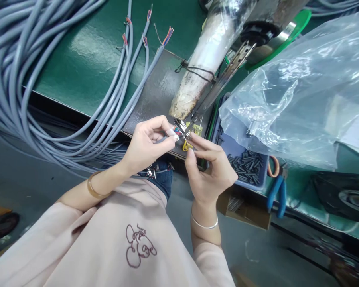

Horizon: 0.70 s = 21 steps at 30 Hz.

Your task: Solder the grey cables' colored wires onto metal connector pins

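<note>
My left hand [151, 143] is closed in a pinch on thin coloured wires [177, 130] at the end of a grey cable. The wires run to a small metal connector [184, 126] with a row of pins. My right hand [211, 167] has its fingertips at the connector's near end, gripping it; the exact contact is partly hidden. Just above the connector are the lower end of a slotted metal tool [224, 83], apparently a fixed soldering iron, and a white-wrapped pipe [200, 63] tied with black wire.
Grey cables [107, 103] with stripped ends lie across the left. A dark plate [160, 83] sits on the green table [89, 48]. To the right are a blue bin [259, 181] of small black parts, a plastic bag [287, 87] and blue-handled pliers [277, 191]. Finished-looking connectors [152, 172] rest on my lap.
</note>
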### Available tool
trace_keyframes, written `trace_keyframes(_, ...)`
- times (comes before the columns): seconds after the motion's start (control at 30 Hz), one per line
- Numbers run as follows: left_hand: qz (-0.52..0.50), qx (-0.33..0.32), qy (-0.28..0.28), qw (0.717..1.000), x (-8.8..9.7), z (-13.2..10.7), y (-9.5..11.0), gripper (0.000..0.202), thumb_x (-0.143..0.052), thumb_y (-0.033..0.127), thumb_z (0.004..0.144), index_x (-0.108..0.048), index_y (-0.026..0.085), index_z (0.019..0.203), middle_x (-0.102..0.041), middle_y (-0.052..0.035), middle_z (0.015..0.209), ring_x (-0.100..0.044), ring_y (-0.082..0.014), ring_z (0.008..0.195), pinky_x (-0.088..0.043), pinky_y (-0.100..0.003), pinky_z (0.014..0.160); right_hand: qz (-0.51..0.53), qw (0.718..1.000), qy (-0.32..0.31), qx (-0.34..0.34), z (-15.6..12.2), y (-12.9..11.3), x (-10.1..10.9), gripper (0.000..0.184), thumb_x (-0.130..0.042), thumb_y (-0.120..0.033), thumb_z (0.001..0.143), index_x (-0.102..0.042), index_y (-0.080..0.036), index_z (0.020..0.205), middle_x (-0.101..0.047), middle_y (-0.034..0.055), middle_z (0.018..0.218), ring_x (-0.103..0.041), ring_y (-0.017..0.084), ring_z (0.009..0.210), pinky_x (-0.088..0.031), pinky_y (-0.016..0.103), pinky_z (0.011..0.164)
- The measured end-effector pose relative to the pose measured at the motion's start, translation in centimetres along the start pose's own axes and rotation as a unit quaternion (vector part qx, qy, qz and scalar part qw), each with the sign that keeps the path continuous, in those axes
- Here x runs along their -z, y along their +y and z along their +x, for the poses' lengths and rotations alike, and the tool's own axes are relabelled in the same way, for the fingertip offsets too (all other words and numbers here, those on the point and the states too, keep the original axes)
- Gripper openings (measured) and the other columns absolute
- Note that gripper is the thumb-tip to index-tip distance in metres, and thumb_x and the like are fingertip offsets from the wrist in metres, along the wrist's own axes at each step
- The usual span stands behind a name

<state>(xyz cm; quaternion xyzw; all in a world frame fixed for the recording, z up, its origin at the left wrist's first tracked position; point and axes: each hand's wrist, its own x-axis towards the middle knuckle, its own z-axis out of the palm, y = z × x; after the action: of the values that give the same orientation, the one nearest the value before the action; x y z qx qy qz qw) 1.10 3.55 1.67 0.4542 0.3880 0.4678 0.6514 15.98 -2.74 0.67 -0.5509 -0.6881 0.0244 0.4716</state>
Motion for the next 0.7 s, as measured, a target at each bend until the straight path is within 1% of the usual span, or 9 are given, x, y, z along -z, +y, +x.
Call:
trace_keyframes(0.17,0.001,0.005,0.002,1.0,0.1,0.0,0.1,0.022,-0.077,0.017,0.067,-0.054,0.017,0.066,-0.063,0.0017,0.07,-0.042,-0.0018,0.047,-0.029,-0.016,0.038,-0.022,0.999,0.017,0.028,0.7,-0.2,0.0,0.017,-0.071,-0.009,0.087,-0.061,-0.023,0.088,-0.08,0.0032,0.105,-0.079,0.018,0.092,-0.068,0.032,0.08)
trace_keyframes(0.37,-0.005,0.007,-0.003,1.0,0.1,0.0,0.3,0.023,-0.076,0.015,0.067,-0.054,0.017,0.067,-0.065,0.0016,0.074,-0.041,-0.0009,0.045,-0.03,-0.016,0.038,-0.076,0.995,0.029,0.058,1.2,-0.4,-0.1,0.015,-0.072,-0.012,0.088,-0.065,-0.025,0.091,-0.081,0.0013,0.099,-0.079,0.018,0.089,-0.065,0.031,0.078)
trace_keyframes(0.53,-0.009,0.004,-0.003,1.0,0.2,0.0,0.1,0.023,-0.076,0.015,0.068,-0.053,0.017,0.067,-0.064,0.0019,0.075,-0.042,-0.0006,0.045,-0.031,-0.016,0.038,-0.103,0.989,0.042,0.101,1.4,-0.5,-0.4,0.016,-0.072,-0.01,0.088,-0.067,-0.024,0.093,-0.081,0.001,0.096,-0.079,0.016,0.087,-0.063,0.025,0.077)
trace_keyframes(0.7,-0.014,0.009,-0.006,1.0,0.3,0.0,0.1,0.022,-0.074,0.013,0.069,-0.052,0.017,0.068,-0.063,0.0026,0.073,-0.041,-0.0001,0.044,-0.028,-0.016,0.037,-0.113,0.987,0.046,0.101,1.5,-0.6,-0.4,0.016,-0.074,-0.01,0.086,-0.065,-0.023,0.089,-0.081,0.0016,0.093,-0.079,0.016,0.083,-0.063,0.023,0.076)
